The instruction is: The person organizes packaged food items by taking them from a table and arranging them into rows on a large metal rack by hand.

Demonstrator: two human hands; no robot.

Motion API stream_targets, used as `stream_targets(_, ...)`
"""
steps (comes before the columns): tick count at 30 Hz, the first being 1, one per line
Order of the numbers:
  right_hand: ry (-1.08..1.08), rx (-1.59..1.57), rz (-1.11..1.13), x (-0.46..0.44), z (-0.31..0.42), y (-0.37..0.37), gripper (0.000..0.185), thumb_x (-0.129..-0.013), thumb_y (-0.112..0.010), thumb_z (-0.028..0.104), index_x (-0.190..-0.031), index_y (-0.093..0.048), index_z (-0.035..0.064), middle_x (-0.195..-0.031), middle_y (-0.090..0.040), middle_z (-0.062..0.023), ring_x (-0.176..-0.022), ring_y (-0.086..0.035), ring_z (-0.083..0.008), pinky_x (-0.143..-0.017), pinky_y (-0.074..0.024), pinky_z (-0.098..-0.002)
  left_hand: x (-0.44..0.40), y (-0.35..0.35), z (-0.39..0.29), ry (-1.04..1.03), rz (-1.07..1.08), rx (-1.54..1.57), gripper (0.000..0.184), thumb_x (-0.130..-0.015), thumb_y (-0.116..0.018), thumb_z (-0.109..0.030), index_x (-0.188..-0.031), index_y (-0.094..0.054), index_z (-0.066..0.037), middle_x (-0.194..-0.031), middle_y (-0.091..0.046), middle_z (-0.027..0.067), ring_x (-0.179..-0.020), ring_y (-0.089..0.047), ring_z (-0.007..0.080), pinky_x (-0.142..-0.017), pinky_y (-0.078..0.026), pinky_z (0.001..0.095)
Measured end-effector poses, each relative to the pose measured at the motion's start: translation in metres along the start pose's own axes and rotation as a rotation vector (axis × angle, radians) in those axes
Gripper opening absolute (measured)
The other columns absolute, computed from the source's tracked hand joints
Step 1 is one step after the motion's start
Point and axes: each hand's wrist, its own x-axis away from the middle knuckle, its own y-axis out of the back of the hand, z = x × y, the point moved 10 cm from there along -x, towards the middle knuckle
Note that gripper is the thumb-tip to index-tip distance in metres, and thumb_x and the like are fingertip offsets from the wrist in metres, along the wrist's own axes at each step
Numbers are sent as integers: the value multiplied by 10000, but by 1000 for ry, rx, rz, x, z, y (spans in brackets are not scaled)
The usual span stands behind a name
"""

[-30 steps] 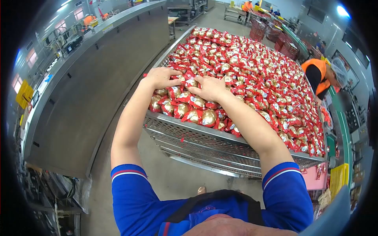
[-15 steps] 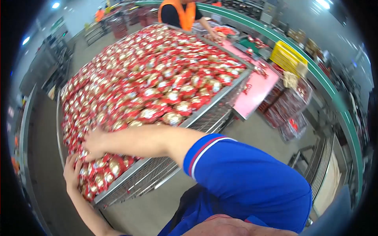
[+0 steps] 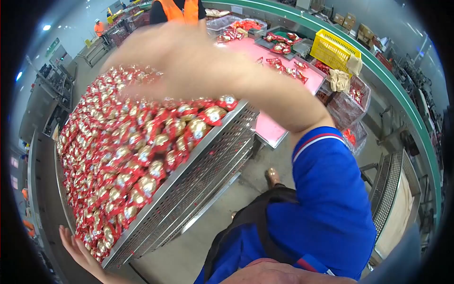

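A perforated metal tray (image 3: 189, 165) is heaped with red-and-gold wrapped packets (image 3: 120, 151). My left hand (image 3: 78, 251) is at the tray's near left corner, fingers apart and holding nothing that shows. Raised over the far part of the heap, my right hand (image 3: 161, 59) is blurred by motion, and its fingers cannot be made out. Loose packets (image 3: 281, 68) and a dark tray of packets (image 3: 281, 42) rest on a pink surface (image 3: 272, 125) beyond the metal tray.
A person in an orange vest (image 3: 177, 10) stands behind the heap. A yellow crate (image 3: 333, 49), a beige cloth (image 3: 339, 80) and plastic-wrapped crates (image 3: 350, 102) are at the right, inside a green-edged conveyor (image 3: 385, 83). A metal panel (image 3: 45, 189) borders the left side.
My view has turned to the right. My right hand has lifted off the packets and swung across toward the pink surface. My left hand has come away from the packets to the tray's corner.
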Motion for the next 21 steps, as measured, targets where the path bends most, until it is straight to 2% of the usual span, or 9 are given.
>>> stream_targets(1, 26, 59, -153, 28, -50, 28, 342, -877, -641, 388, -1158, -693, 202, -1111, -698, -52, -1000, -672, -270, -834, -537, -438, 21, -33, -53, -18, 2, 158, 581, -915, -646, -220, -1420, -461, 0, -1440, -448, 251, -1308, -478, 397, -1101, -357, 445)
stream_targets(3, -364, 137, 70, 88, -149, 70, 405, -894, -689, 318, -1199, -646, 54, -1030, -680, -151, -980, -669, -270, -836, -532, -378, 69, -140, -143, -313, 417, 196, 531, -949, -594, -298, -1365, -482, 13, -1368, -508, 232, -1241, -522, 369, -1046, -404, 458)
stream_targets(6, -579, 215, 71, 229, -323, 100, 396, -879, -650, 401, -1172, -684, 138, -1023, -714, -128, -957, -681, -309, -837, -536, -416, 161, -317, -261, -477, 1346, 550, 439, -899, -680, -296, -1195, -645, 26, -1218, -622, 250, -1113, -616, 419, -972, -484, 487)
stream_targets(7, -677, 194, 114, 280, -377, 100, 401, -877, -646, 394, -1181, -682, 134, -1012, -715, -140, -947, -685, -314, -840, -535, -415, 183, -375, -282, -383, 1416, 795, 410, -911, -667, -241, -1229, -630, 15, -1259, -614, 224, -1135, -607, 409, -986, -478, 473)
stream_targets(11, -1127, 54, 352, 529, -561, 40, 349, -874, -614, 340, -1130, -701, 121, -1024, -715, -164, -933, -690, -327, -847, -535, -429, 218, -594, -344, -259, 1301, 681, 405, -916, -611, -127, -1304, -585, -13, -1286, -617, 187, -1196, -590, 355, -1028, -451, 416)
stream_targets(13, -1371, -30, 470, 602, -573, 19, 326, -875, -606, 331, -1074, -706, 92, -1018, -715, -167, -937, -693, -323, -845, -535, -438, 231, -702, -340, -81, 1309, 637, 425, -877, -584, -46, -1302, -593, -39, -1268, -624, 192, -1220, -572, 361, -1054, -431, 432)
stream_targets(17, -1446, 89, 673, 681, -599, -37, 364, -861, -658, 404, -1045, -702, 93, -1030, -716, -168, -948, -692, -313, -847, -533, -456, 219, -855, -356, -327, 1036, 381, 427, -818, -553, 22, -1229, -636, -61, -1249, -638, 156, -1246, -545, 366, -1052, -430, 456)
stream_targets(19, -1481, 158, 774, 684, -588, -48, 396, -849, -677, 417, -1126, -674, 134, -1096, -691, -179, -999, -679, -325, -861, -529, -477, 222, -903, -376, -651, 937, 135, 314, -831, -574, -56, -1129, -670, -87, -1223, -635, 116, -1182, -568, 311, -960, -486, 461)
stream_targets(21, -1436, 139, 805, 691, -584, -57, 482, -832, -702, 413, -1236, -594, 172, -1203, -603, -182, -1059, -644, -356, -862, -527, -492, 246, -961, -347, -609, 1103, -33, 319, -846, -559, -111, -1146, -667, -99, -1255, -619, 94, -1182, -563, 292, -953, -486, 461)
